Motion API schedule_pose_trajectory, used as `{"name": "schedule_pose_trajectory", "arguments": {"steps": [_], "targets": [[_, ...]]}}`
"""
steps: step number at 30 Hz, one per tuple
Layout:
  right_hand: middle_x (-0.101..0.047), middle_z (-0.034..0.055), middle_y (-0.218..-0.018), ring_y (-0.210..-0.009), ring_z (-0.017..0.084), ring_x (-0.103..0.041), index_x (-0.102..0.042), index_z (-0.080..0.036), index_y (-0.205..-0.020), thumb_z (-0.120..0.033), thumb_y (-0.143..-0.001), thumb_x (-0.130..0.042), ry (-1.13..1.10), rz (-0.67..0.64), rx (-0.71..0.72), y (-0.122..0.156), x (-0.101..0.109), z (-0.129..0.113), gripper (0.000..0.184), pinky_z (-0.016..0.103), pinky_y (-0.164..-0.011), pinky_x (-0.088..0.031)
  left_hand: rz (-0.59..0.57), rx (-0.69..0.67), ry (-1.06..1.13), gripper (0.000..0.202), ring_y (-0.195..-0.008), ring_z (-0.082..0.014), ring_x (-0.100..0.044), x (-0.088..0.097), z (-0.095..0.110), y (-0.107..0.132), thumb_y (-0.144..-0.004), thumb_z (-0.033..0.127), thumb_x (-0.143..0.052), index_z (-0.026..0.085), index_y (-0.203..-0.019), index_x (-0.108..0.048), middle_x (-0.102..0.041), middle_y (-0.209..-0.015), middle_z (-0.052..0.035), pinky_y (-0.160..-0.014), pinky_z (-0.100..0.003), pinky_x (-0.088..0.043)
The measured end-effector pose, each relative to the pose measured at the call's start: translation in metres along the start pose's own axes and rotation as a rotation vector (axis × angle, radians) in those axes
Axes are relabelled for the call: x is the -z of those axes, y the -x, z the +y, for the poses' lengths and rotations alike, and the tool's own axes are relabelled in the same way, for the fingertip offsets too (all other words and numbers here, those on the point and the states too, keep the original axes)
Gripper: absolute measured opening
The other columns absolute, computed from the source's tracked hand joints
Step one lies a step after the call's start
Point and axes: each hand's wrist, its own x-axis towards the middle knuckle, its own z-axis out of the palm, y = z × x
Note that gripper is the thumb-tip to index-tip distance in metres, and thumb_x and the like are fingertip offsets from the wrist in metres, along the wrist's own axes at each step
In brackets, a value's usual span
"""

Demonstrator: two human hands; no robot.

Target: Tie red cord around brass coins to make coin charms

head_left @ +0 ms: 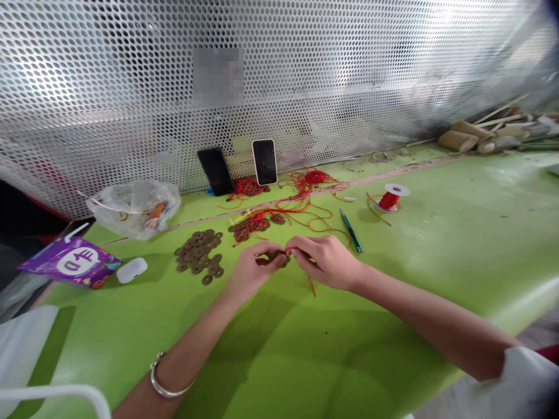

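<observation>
forearms (419, 317), hands (329, 262) on red cord (289, 250)

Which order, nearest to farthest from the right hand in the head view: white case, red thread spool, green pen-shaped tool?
1. Green pen-shaped tool: just beyond the right hand.
2. Red thread spool: farther right and beyond.
3. White case: far left.

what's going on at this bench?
Someone is working red cord with bare hands: left hand and right hand meet fingertip to fingertip on it, over the green table. A few brown holed discs show at the left fingers; whether they're held is unclear. A loose disc pile lies left of the hands, and more discs with red cord lie just beyond. A red spool stands to the right.
</observation>
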Motion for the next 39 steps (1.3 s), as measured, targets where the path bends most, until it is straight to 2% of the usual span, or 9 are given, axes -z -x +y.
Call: {"name": "schedule_pose_trajectory", "arguments": {"steps": [5, 12, 16, 20, 25, 28, 34, 37, 39], "targets": [[-0.064, 0.0035, -0.079, -0.062, 0.012, -0.055, -0.055, -0.016, -0.094, -0.023, -0.095, -0.032, -0.04, 0.005, 0.022, 0.0, 0.005, 0.003, 0.024, 0.023, -0.057, -0.036, -0.029, -0.008, -0.151, 0.01, -0.061, -0.0129, -0.059, -0.005, 0.0, 0.003, -0.069, 0.02, -0.068, 0.018, -0.078, -0.073, -0.069, -0.072, -0.0026, -0.059, -0.022, -0.047], [-0.052, 0.012, -0.105, -0.095, 0.022, -0.048, -0.061, -0.02, -0.107, -0.033, -0.096, -0.035, 0.323, 0.16, 0.099, -0.004, 0.011, 0.013, 0.031, 0.034, -0.083, -0.041, 0.154, 0.255, 0.348, 0.023, -0.053, -0.0092, -0.056, -0.001, -0.019, -0.005, -0.055, 0.029, -0.081, 0.015, -0.07, -0.07, -0.066, -0.061, -0.0002, -0.052, -0.019, -0.047], [-0.052, 0.0092, -0.088, -0.083, 0.021, -0.048, -0.065, -0.026, -0.108, -0.039, -0.095, -0.038, 0.421, 0.142, 0.001, -0.007, 0.009, 0.02, 0.033, 0.033, -0.075, -0.039, 0.211, 0.335, 0.412, 0.025, -0.053, -0.0082, -0.058, -0.001, -0.023, -0.006, -0.055, 0.03, -0.081, 0.015, -0.072, -0.069, -0.067, -0.064, -0.0004, -0.051, -0.019, -0.049], [-0.06, 0.0045, -0.075, -0.07, 0.015, -0.054, -0.065, -0.025, -0.109, -0.036, -0.097, -0.037, 0.318, 0.055, -0.064, -0.008, 0.007, 0.025, 0.033, 0.027, -0.069, -0.037, 0.205, 0.364, 0.43, 0.025, -0.053, -0.0076, -0.058, -0.003, -0.023, -0.006, -0.054, 0.029, -0.082, 0.015, -0.071, -0.07, -0.068, -0.067, -0.0015, -0.049, -0.017, -0.048], [-0.067, 0.0042, -0.093, -0.078, 0.013, -0.06, -0.062, -0.02, -0.105, -0.022, -0.096, -0.038, 0.006, 0.094, -0.121, -0.008, 0.002, 0.028, 0.026, 0.022, -0.068, -0.041, 0.198, 0.377, 0.439, 0.026, -0.054, -0.0072, -0.057, -0.004, -0.023, -0.005, -0.053, 0.03, -0.082, 0.015, -0.071, -0.07, -0.068, -0.067, -0.0007, -0.049, -0.016, -0.046], [-0.067, 0.004, -0.09, -0.071, 0.011, -0.06, -0.058, -0.018, -0.103, -0.021, -0.095, -0.038, -0.125, 0.128, -0.117, -0.007, -0.003, 0.026, 0.021, 0.021, -0.065, -0.042, 0.199, 0.373, 0.431, 0.025, -0.056, -0.0077, -0.058, -0.005, -0.023, -0.004, -0.055, 0.029, -0.082, 0.016, -0.073, -0.071, -0.068, -0.069, -0.0005, -0.051, -0.017, -0.046], [-0.066, 0.0021, -0.082, -0.064, 0.011, -0.058, -0.056, -0.019, -0.103, -0.019, -0.092, -0.041, -0.058, -0.045, -0.16, -0.008, -0.007, 0.026, 0.018, 0.021, -0.062, -0.039, 0.225, 0.36, 0.473, 0.017, -0.056, -0.0072, -0.057, -0.005, -0.021, -0.004, -0.059, 0.024, -0.079, 0.016, -0.07, -0.069, -0.067, -0.067, 0.0007, -0.051, -0.016, -0.043], [-0.064, 0.0007, -0.077, -0.061, 0.009, -0.056, -0.056, -0.017, -0.101, -0.016, -0.088, -0.046, -0.036, 0.02, -0.062, -0.006, -0.005, 0.031, 0.016, 0.02, -0.06, -0.039, 0.261, 0.376, 0.512, 0.016, -0.055, -0.0069, -0.056, -0.004, -0.021, -0.006, -0.059, 0.023, -0.077, 0.017, -0.071, -0.068, -0.067, -0.068, 0.0014, -0.048, -0.015, -0.042], [-0.063, 0.0007, -0.077, -0.062, 0.009, -0.055, -0.057, -0.018, -0.1, -0.016, -0.088, -0.047, 0.032, 0.037, 0.155, -0.004, -0.008, 0.033, 0.016, 0.021, -0.059, -0.037, 0.272, 0.395, 0.527, 0.018, -0.054, -0.0071, -0.056, -0.003, -0.021, -0.007, -0.057, 0.023, -0.078, 0.017, -0.071, -0.068, -0.067, -0.067, 0.0013, -0.047, -0.016, -0.042]]}}
